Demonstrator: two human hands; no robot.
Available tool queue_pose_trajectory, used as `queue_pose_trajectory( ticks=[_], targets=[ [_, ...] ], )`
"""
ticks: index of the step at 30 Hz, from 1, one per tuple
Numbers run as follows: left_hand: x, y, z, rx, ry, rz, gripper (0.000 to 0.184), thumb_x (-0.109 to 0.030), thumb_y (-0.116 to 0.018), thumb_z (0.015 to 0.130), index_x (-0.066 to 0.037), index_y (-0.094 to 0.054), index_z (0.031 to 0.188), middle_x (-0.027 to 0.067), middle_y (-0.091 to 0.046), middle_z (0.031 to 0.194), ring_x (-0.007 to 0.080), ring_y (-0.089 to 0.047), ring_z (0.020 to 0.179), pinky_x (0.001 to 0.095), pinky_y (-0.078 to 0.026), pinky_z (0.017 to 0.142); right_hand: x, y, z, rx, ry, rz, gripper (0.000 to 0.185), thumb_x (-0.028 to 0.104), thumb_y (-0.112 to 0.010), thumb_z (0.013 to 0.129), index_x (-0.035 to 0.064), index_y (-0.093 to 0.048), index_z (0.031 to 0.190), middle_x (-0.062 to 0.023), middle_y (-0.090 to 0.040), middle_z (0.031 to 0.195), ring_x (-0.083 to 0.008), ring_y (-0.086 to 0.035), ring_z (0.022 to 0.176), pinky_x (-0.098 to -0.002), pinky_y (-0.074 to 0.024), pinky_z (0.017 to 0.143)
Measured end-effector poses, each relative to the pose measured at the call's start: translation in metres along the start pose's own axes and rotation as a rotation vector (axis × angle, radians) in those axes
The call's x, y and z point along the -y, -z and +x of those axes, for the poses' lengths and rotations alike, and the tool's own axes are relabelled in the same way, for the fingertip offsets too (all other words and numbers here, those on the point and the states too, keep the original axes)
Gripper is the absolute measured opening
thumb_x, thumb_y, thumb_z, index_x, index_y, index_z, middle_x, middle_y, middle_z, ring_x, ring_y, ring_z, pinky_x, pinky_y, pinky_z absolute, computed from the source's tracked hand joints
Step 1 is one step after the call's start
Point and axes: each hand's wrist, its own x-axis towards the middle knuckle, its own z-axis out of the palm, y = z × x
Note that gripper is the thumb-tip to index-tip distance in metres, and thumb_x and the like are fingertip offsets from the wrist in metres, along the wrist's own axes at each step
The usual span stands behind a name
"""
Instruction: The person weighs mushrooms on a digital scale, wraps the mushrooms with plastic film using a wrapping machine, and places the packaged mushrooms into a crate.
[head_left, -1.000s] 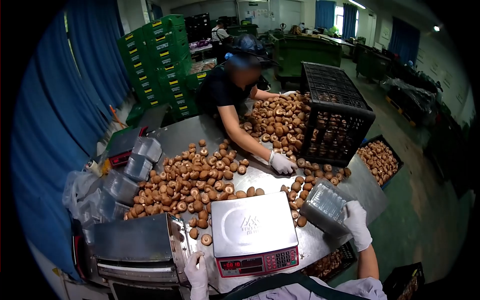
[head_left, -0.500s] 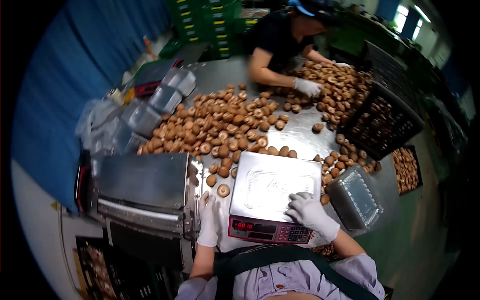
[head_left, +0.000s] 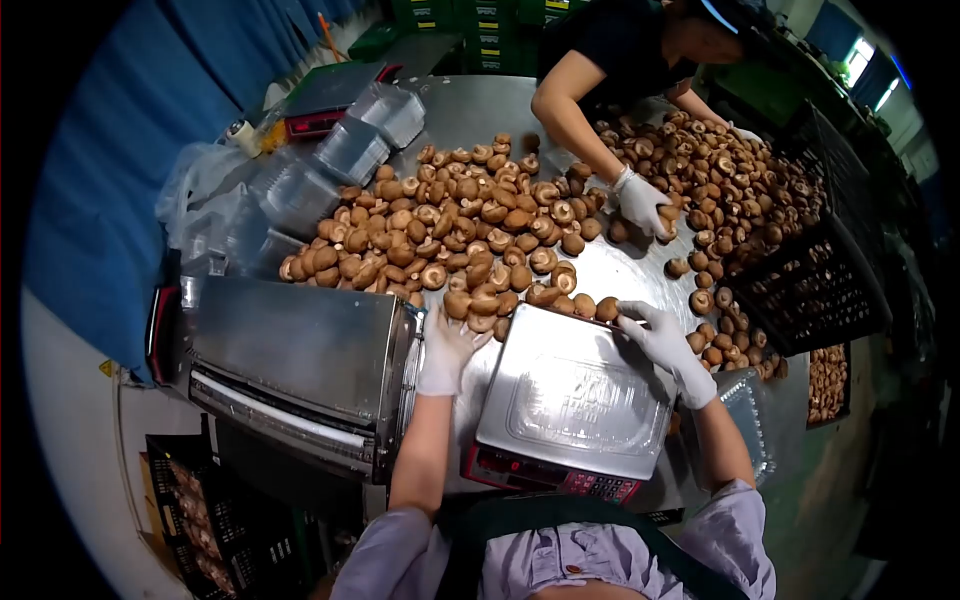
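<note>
Both gloved hands are now at the mushrooms (head_left: 466, 217). The left hand (head_left: 449, 352) has advanced from the gap between the metal machine (head_left: 290, 325) and the scale (head_left: 580, 392) to the near edge of the pile; its grip is wide, thumb apart, fingertips against the nearest pieces. The right hand (head_left: 672, 350) has left the middle of the weighing plate for its far right corner, fingers spread beside the last mushroom of the row behind the scale. Its grip is wide; contact with that mushroom cannot be confirmed. In effect, the pile's near edge lies between the hands, and no mushroom rests on the plate.

Against the earliest frame, the right hand is off the clear plastic trays (head_left: 746, 412), now partly behind the right forearm. The loose mushrooms formerly before the left hand no longer lie apart. The co-worker's hand (head_left: 643, 204) remains over mushrooms on the worktop (head_left: 475, 108), near the black crate (head_left: 815, 275).
</note>
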Motion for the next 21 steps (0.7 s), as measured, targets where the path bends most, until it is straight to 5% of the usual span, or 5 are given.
queue_pose_trajectory(
  ticks=[5, 8, 10, 15, 21],
  targets=[
    [-0.018, -0.019, 0.057, 0.398, 0.141, -0.063, 0.074, -0.064, -0.044, 0.086, -0.013, -0.033, 0.139, 0.0134, -0.04, 0.138, 0.0363, -0.041, 0.125, 0.06, -0.033, 0.101, -0.02, -0.015, 0.094, 0.155, -0.098, 0.257, 0.087, 0.035, -0.073, 0.076, 0.0015, -0.028, 0.143, -0.0233, -0.045, 0.135, -0.0289, -0.051, 0.119, -0.0331, -0.0405, 0.099],
    [-0.014, -0.034, 0.071, 0.299, 0.03, 0.06, 0.071, -0.063, -0.044, 0.088, -0.016, -0.031, 0.14, 0.0085, -0.039, 0.138, 0.0307, -0.047, 0.12, 0.054, -0.042, 0.096, -0.023, -0.028, 0.133, 0.338, -0.175, 0.319, 0.11, 0.036, -0.082, 0.066, -0.0002, -0.015, 0.146, -0.026, -0.037, 0.139, -0.0293, -0.044, 0.125, -0.0317, -0.0372, 0.101],
    [-0.015, -0.033, 0.071, 0.287, 0.064, 0.148, 0.072, -0.061, -0.043, 0.089, -0.014, -0.028, 0.142, 0.0088, -0.037, 0.139, 0.0293, -0.044, 0.123, 0.0516, -0.039, 0.099, -0.01, -0.048, 0.145, 0.303, -0.039, 0.099, 0.113, 0.026, -0.084, 0.063, 0.0026, -0.014, 0.147, -0.0244, -0.038, 0.139, -0.0284, -0.043, 0.126, -0.03, -0.0353, 0.102],
    [-0.002, -0.027, 0.058, 0.349, -0.084, 0.156, 0.073, -0.056, -0.043, 0.091, -0.011, -0.024, 0.145, 0.0098, -0.036, 0.141, 0.0283, -0.037, 0.129, 0.0457, -0.031, 0.106, 0.03, -0.092, 0.163, 0.316, 0.217, 0.327, 0.112, 0.018, -0.085, 0.06, 0.0028, -0.016, 0.146, -0.0199, -0.039, 0.139, -0.0267, -0.038, 0.129, -0.0303, -0.0285, 0.108],
    [0.001, -0.007, 0.062, 0.312, -0.186, 0.083, 0.07, -0.042, -0.056, 0.09, -0.005, -0.027, 0.143, 0.0129, -0.037, 0.14, 0.0277, -0.037, 0.129, 0.0431, -0.034, 0.105, 0.054, -0.098, 0.18, 0.508, 0.177, 0.226, 0.111, 0.02, -0.087, 0.062, 0.0066, -0.016, 0.147, -0.0174, -0.036, 0.141, -0.0242, -0.035, 0.131, -0.0308, -0.0292, 0.108]
  ],
)
